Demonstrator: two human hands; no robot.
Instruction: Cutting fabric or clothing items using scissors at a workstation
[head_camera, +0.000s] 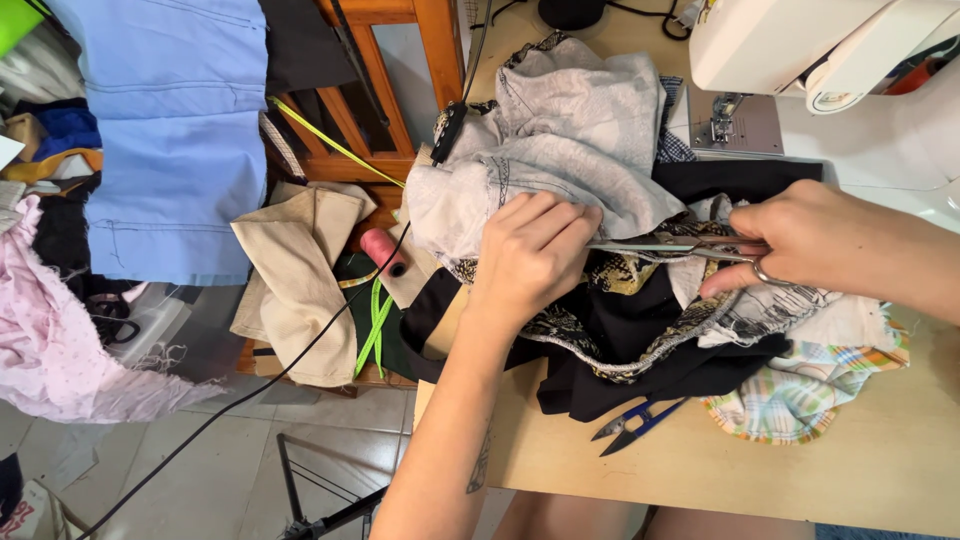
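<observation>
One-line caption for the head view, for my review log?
Left hand pins grey fabric while right hand works scissors beside a sewing machine.

sewing machine (820, 45) cut off at top edge, scissors (665, 248) handles hidden by right hand (800, 240)

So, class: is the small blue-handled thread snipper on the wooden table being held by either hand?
No: the small blue-handled thread snipper lies alone on the wooden table, while the right hand holds long metal scissors.
</observation>
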